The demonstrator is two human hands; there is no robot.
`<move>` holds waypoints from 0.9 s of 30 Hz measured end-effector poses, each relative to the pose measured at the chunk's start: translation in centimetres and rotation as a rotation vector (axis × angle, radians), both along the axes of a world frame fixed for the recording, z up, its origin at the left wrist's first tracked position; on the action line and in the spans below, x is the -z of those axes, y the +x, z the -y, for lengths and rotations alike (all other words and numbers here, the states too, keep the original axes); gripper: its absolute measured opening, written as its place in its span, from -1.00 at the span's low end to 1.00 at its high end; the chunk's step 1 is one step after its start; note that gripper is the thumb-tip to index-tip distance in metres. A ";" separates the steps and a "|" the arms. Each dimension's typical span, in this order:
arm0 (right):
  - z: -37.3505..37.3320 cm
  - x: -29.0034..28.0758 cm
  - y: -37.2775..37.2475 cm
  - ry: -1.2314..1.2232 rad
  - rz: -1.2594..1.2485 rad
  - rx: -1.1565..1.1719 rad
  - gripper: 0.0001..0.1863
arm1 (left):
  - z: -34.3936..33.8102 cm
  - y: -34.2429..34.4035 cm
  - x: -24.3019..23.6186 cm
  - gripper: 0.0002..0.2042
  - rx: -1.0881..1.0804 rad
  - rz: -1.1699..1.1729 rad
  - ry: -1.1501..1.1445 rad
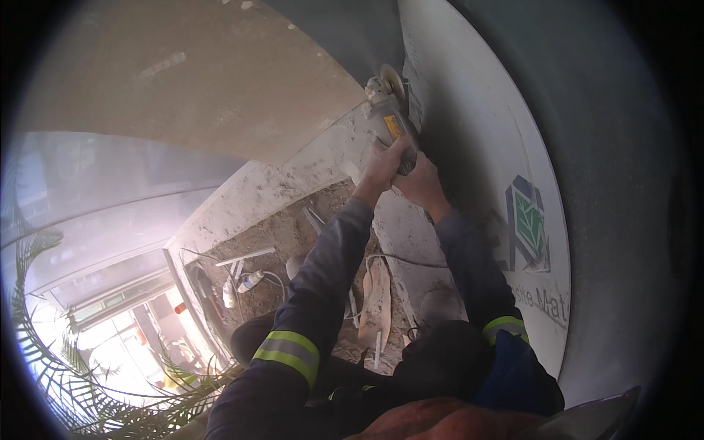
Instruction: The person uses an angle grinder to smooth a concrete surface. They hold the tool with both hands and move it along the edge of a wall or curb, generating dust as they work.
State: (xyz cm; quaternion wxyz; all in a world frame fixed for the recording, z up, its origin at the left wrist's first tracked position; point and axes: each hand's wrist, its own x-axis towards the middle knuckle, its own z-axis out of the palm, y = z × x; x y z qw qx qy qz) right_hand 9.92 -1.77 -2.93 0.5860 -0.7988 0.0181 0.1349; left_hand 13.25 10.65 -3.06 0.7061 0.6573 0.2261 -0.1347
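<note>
Two hands (pixel 380 166), fingers (pixel 401 144) wrapped around an angle grinder (pixel 394 125)

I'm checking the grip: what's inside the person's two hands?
The left hand and right hand hold the rear of the angle grinder; a dark part of it shows between them. What their grip covers can't be seen.

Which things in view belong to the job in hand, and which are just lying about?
In use, apparently:
angle grinder, held by left hand and right hand
its disc, beside the white panel

Lying about, apparently:
white bar
white connector
pale flat strip
</note>
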 end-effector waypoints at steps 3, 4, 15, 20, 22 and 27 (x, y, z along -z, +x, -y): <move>0.2 0.1 -0.5 -0.033 -0.113 -0.036 -0.27 | 0.2 -1.1 0.4 -0.40 -0.041 -0.027 0.044; 0.4 0.5 -0.5 -0.039 -0.155 -0.037 -0.25 | 0.7 -1.1 0.3 -0.37 -0.057 -0.040 0.059; 0.3 0.3 -0.6 0.165 -0.146 -0.065 -0.56 | 1.1 -1.4 0.3 -0.31 -0.040 -0.025 0.209; 0.0 -0.2 -0.3 0.203 -0.186 -0.056 -0.59 | 1.1 -1.3 0.0 -0.28 -0.034 -0.025 0.228; -0.3 -0.6 0.0 0.169 -0.181 -0.045 -0.58 | 1.0 -1.2 -0.1 -0.27 -0.032 -0.027 0.199; 1.5 -0.5 1.3 0.094 -0.319 -0.047 -0.58 | 1.2 -0.4 0.1 -0.30 -0.045 0.011 0.083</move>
